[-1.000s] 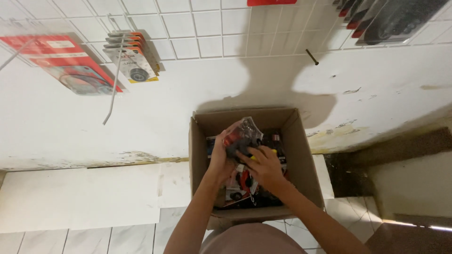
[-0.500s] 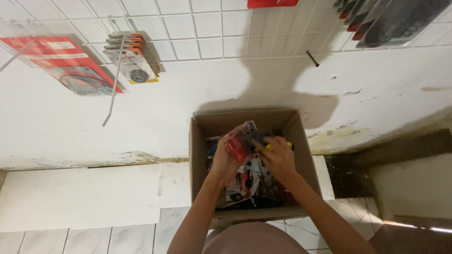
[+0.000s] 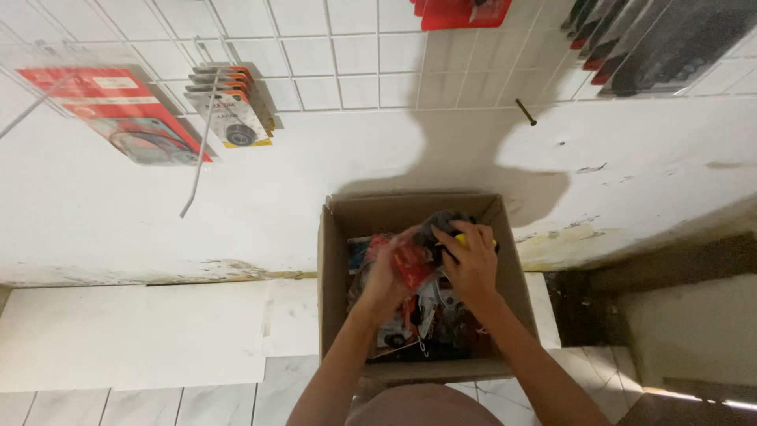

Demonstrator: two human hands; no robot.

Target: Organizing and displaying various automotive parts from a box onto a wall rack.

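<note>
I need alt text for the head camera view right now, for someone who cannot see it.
Seen from above, both hands reach into an open cardboard box of packaged items on a tiled floor: the left hand on a red packet, the right hand on a dark and yellow item. Behind, a white wire grid holds hanging packaged goods.

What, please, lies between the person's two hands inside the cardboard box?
In the head view, a red packet lies between the left hand and the right hand, over the other packaged goods in the cardboard box.
</note>
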